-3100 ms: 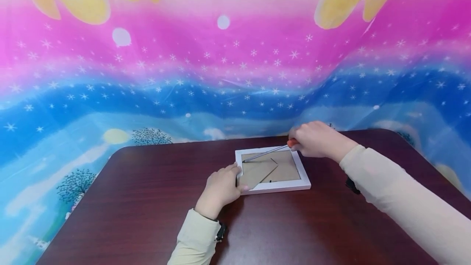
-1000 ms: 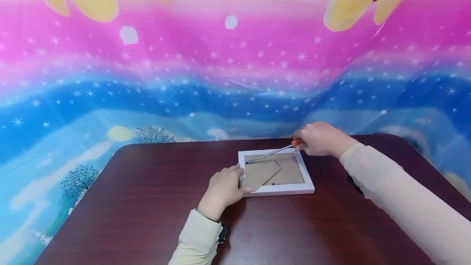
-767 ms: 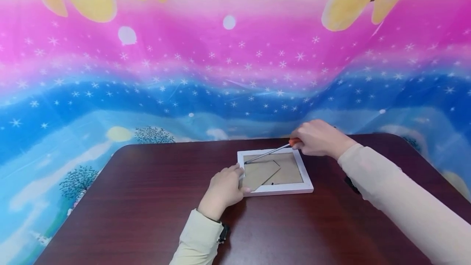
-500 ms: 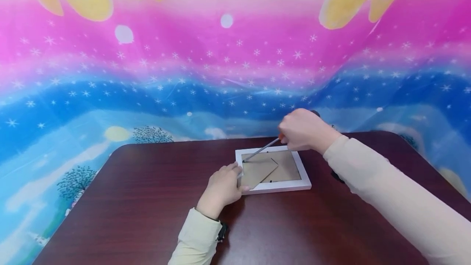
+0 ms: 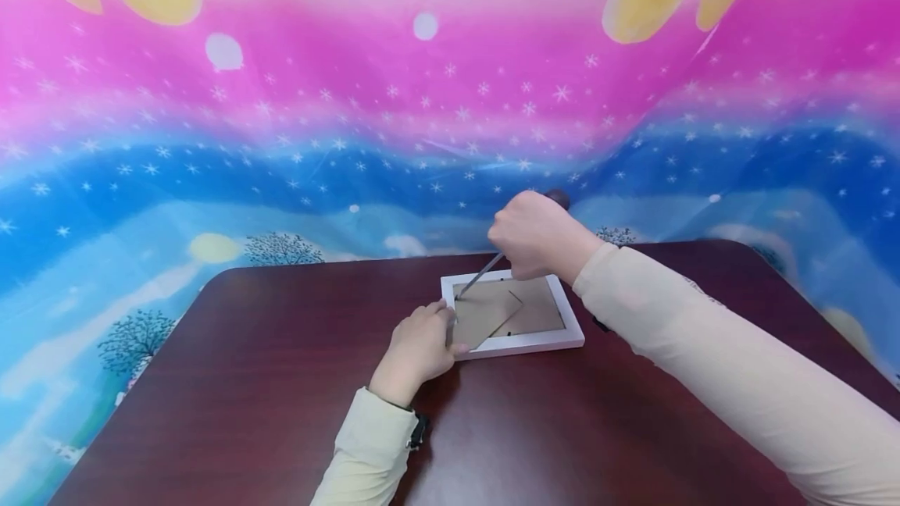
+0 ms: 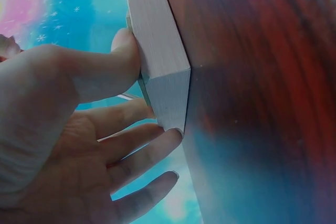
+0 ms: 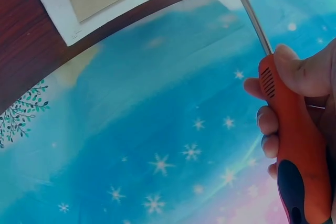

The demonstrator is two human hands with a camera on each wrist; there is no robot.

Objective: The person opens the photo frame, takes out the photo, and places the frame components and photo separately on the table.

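A white picture frame (image 5: 537, 344) lies face down on the table, its brown backing board (image 5: 543, 309) showing, with an easel-leg outline and small dark tabs. My left hand (image 5: 419, 342) holds the frame's near left corner; in the left wrist view the thumb (image 6: 126, 51) presses the back edge and some fingertips touch the side. Above the frame, my right hand (image 5: 537, 234) grips a screwdriver (image 7: 296, 135) with an orange and black handle. Its metal shaft slants down left, the tip at the backing's left edge, near a dark tab. Whether the tip touches that tab is unclear.
The dark red-brown wooden table (image 5: 267, 381) extends around the frame. Behind it hangs a pink and blue cloth (image 5: 351, 115) with snowflakes and trees, close to the table's far edge.
My right hand has moved left and higher, so the screwdriver stands steeper while its tip stays at the backing's left edge. My left hand keeps its place on the frame.
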